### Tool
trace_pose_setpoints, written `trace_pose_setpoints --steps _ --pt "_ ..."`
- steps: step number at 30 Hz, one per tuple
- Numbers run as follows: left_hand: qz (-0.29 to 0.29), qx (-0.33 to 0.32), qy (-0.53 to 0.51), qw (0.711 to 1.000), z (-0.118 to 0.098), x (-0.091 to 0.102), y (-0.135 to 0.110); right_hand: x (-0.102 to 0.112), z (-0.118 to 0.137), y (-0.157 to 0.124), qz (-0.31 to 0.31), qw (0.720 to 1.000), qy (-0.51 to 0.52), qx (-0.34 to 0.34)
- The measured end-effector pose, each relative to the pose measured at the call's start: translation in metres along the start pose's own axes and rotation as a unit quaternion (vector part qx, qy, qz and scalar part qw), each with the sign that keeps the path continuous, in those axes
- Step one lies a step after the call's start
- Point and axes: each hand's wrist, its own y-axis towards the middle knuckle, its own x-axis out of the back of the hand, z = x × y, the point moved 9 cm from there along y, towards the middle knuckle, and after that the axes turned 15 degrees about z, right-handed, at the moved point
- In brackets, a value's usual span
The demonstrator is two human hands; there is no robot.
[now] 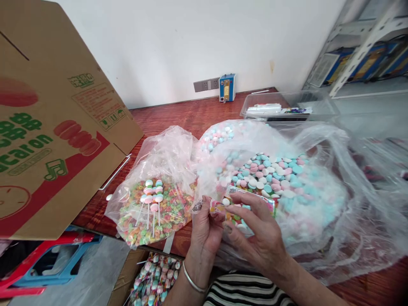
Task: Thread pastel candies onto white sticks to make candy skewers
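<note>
Fingers pinching glossy wrapper, crinkled clear bag, smooth rounded candies

My feed comes through bright and even, with soft shadows, the wall palest beyond the far edge of the bench; I can't place the source. White glare hazes the large clear bag toward the bench's right end. Wide-angle stretch leans the carton at the left edge, and the shelf beyond the far right corner blurs.
</note>
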Motion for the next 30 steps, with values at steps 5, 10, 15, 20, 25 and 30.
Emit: trace_pose_setpoints --steps 5,10,15,20,25,30 --pt "-0.06 -0.107 -0.131 0.984 -0.073 0.041 -0.032 -0.039 -0.013 0.03 0.097 0.986 0.113 -0.073" --pt "-0.079 -0.279 -0.109 0.951 -0.15 0.105 -0.083 -0.166 -0.003 0.059 0.31 0.9 0.256 -0.171" --pt "-0.115 -0.298 -0.118 0.94 -0.156 0.15 -0.107 -0.262 -0.002 0.069 0.321 0.853 0.31 -0.27" --pt "-0.118 -0.287 -0.15 0.939 -0.151 0.159 -0.1 -0.274 -0.012 0.055 0.309 0.801 0.393 -0.329" --pt "-0.098 -0.267 -0.189 0.94 -0.146 0.136 -0.07 -0.192 -0.023 0.034 0.321 0.804 0.415 -0.28" --pt "-0.08 -0.206 -0.216 0.951 -0.121 0.092 -0.03 -0.092 -0.032 0.003 0.359 0.866 0.291 -0.192"
